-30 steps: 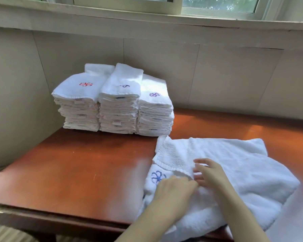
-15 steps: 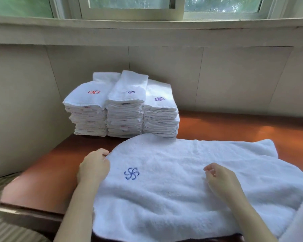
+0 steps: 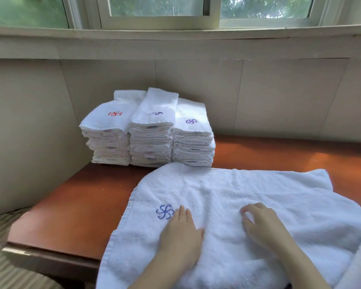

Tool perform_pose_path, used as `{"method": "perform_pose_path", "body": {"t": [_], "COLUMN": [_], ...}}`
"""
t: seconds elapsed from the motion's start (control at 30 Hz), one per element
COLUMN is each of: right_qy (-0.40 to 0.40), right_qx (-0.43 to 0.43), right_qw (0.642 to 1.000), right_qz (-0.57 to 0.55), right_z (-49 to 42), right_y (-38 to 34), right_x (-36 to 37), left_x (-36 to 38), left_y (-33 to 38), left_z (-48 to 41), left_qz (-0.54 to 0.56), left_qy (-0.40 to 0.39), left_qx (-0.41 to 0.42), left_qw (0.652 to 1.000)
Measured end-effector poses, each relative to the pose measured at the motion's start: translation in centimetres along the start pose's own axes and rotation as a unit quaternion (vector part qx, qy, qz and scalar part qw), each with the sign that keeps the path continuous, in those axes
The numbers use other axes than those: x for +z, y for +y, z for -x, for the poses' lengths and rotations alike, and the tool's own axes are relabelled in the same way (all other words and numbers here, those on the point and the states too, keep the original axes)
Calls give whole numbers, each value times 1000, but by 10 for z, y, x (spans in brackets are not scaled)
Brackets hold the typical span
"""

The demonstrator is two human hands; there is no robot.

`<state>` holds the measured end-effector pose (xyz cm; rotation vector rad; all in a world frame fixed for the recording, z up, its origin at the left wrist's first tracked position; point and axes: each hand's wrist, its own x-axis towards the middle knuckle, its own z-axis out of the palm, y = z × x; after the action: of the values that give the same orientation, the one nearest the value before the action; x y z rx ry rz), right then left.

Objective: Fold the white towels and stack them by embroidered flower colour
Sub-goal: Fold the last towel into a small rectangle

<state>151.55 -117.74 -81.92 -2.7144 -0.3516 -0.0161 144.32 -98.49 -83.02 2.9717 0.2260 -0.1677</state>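
towel [image 3: 248, 197] spread on tabletop [image 3: 75, 207], blue flower [image 3: 165, 211] up | left hand [image 3: 180, 232] flat, open, pressing beside flower | right hand [image 3: 261, 223] fingers curled on cloth, gripping nothing | three folded stacks [image 3: 148, 130] behind, near wall

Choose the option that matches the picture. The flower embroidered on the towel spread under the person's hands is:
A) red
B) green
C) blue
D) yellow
C: the flower stitched on the spread towel is blue, just beyond the fingertips of the left hand, which lies flat on the towel.
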Motion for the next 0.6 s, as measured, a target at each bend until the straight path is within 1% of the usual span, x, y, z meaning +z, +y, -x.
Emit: {"method": "perform_pose_path", "body": {"t": [0.1,0.23,0.33,0.43,0.6], "right_qy": [2,18,28,26,90], "right_qx": [-8,1,-8,-7,50], "right_qw": [1000,999,999,1000,992], "right_qz": [12,29,36,14,75], "right_z": [2,4,1,0,2], "right_y": [1,1,2,6,21], "right_x": [1,5,7,4,-7], "left_x": [3,-6,-11,-6,5], "left_y": [5,-11,-25,-30,-29], "left_z": [7,4,-4,-11,-24], "left_qz": [5,39,53,72,21], "left_qy": [-13,-16,-7,-22,-3], "left_qx": [37,44,33,21,-10], "left_qw": [999,998,998,997,1000]}}
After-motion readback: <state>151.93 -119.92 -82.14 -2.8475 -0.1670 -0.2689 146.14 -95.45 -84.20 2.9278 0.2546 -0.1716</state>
